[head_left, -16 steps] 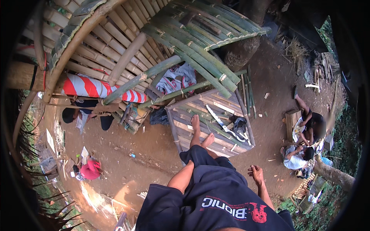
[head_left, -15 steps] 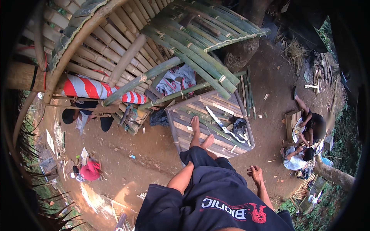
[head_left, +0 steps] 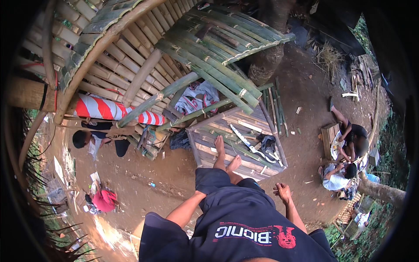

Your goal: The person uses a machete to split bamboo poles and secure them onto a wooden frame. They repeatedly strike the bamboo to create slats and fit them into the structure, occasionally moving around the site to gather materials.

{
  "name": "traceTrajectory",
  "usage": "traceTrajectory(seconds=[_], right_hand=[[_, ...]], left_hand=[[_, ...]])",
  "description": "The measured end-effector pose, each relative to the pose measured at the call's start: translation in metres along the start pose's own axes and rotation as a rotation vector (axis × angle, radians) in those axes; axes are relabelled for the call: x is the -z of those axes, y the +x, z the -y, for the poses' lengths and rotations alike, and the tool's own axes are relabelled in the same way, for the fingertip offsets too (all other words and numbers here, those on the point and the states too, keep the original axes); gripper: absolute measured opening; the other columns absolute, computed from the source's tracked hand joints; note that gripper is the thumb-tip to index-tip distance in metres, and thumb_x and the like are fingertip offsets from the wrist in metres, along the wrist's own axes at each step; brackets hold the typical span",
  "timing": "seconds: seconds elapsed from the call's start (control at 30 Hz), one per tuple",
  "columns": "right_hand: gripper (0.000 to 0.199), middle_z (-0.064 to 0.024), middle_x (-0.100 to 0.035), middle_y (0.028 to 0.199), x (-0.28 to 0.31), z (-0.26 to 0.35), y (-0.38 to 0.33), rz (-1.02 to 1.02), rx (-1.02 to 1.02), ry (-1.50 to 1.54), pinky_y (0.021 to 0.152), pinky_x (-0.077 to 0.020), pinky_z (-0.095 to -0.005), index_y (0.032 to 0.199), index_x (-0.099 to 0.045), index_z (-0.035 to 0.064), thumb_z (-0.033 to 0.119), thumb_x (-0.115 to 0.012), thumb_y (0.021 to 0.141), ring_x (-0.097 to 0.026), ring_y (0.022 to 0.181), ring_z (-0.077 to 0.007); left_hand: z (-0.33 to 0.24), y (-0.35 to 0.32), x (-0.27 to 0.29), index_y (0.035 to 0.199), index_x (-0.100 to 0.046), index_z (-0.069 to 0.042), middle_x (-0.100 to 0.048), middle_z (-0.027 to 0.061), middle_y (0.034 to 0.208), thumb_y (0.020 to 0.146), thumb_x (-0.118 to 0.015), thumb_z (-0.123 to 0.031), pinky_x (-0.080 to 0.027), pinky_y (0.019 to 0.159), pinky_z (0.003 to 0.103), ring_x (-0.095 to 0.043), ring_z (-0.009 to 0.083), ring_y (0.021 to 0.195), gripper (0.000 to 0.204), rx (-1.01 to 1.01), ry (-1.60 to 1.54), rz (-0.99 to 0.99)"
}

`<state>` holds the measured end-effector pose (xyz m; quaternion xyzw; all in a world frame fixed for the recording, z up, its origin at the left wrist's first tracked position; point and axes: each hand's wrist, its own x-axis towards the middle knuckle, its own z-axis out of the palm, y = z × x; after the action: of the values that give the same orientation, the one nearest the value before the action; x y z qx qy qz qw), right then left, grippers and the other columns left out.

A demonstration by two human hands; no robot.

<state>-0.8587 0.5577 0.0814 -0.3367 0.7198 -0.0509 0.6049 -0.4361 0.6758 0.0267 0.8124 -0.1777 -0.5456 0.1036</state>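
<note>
I stand barefoot on a slatted bamboo platform (head_left: 205,150). My left hand (head_left: 200,193) is at the leg of my dark shorts (head_left: 211,179); its fingers are hidden there. Out to my right, my right hand (head_left: 283,192) hangs in the air over the ground, loosely curled with fingers apart and nothing in it. On the platform ahead of my feet lies a hand saw (head_left: 242,138) with a long pale blade and a curved white handle. Beside the saw is a crumpled black plastic bag (head_left: 268,144).
A green bamboo slat panel (head_left: 227,39) slopes above the platform, next to a tree trunk (head_left: 266,61). Red-and-white wrapping (head_left: 104,108) covers a beam at left. People sit working at right (head_left: 336,179) and left (head_left: 104,200). Another person (head_left: 83,139) is below the beam.
My view has shifted slightly. My right hand sits a little higher and further left in the picture, its fingers more curled. The saw and bag lie as before.
</note>
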Motion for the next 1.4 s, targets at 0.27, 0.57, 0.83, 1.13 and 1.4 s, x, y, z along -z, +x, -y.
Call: traceTrajectory(seconds=[0.27,0.57,0.83,1.13,1.4], right_hand=[[0.039,-0.0180,-0.068,0.092,-0.002,0.011,0.003,-0.026,-0.012,0.028,0.059,-0.0521,-0.0323,0.114,-0.056,-0.0060,0.028,-0.052,0.095,-0.065,0.069,-0.0212],[0.040,-0.0172,-0.067,0.093,0.002,0.013,0.004,-0.047,-0.025,0.072,0.059,-0.0521,-0.0311,0.113,-0.055,-0.0050,0.029,-0.054,0.093,-0.065,0.068,-0.0209],[0.041,-0.0172,-0.068,0.094,0.005,0.009,0.007,-0.056,-0.035,0.106,0.061,-0.0533,-0.0313,0.118,-0.055,-0.0030,0.030,-0.053,0.093,-0.066,0.071,-0.0222],[0.039,-0.0161,-0.068,0.090,0.001,0.015,0.022,-0.087,-0.030,0.101,0.058,-0.0529,-0.0297,0.113,-0.056,-0.0041,0.029,-0.055,0.092,-0.066,0.065,-0.0197],[0.031,-0.0025,-0.061,0.072,-0.017,0.175,0.048,-0.220,0.356,0.033,0.052,-0.0421,-0.0261,0.092,-0.064,0.0018,0.032,-0.056,0.094,-0.052,0.059,-0.0101]], left_hand=[[-0.009,-0.002,0.013,0.124,-0.049,0.002,-0.055,0.0142,0.128,0.090,-0.054,-0.019,-0.039,0.102,0.038,-0.050,0.0300,0.121,0.040,0.001,0.049,0.002],[0.015,-0.031,0.033,0.120,-0.051,0.002,-0.057,0.0143,0.124,0.090,-0.055,-0.021,-0.041,0.099,0.039,-0.053,0.0310,0.117,0.038,0.018,0.238,0.062],[-0.031,-0.093,0.101,0.116,-0.050,-0.001,-0.060,0.0206,0.107,0.088,-0.052,-0.008,-0.043,0.091,0.040,-0.056,0.0342,0.108,0.029,-0.401,1.095,0.626],[0.036,-0.101,0.139,0.099,-0.053,-0.003,-0.059,0.0082,0.083,0.092,-0.049,0.000,-0.046,0.065,0.034,-0.058,0.0215,0.071,0.009,-0.538,0.034,-0.333],[-0.096,-0.023,0.174,0.116,-0.057,-0.002,-0.060,0.0038,0.086,0.091,-0.052,0.001,-0.052,0.060,0.024,-0.057,0.0110,0.071,0.026,-0.312,-0.647,-0.290]])
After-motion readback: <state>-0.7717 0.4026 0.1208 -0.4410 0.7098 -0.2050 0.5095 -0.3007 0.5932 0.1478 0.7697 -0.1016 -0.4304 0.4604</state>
